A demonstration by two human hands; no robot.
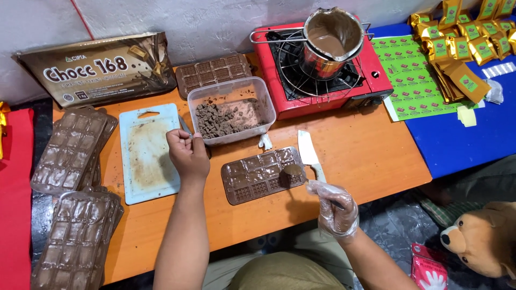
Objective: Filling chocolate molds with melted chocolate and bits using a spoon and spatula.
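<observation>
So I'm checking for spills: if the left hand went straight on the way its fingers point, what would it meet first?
Most likely the clear plastic tub of chopped chocolate pieces. The bare left hand points up-table towards its near wall, though depth makes the gap hard to judge.

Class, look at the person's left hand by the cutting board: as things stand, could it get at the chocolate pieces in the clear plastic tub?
Probably yes. The left hand rests on the table right beside the clear plastic tub, which has no lid, and nothing lies between them.
</observation>
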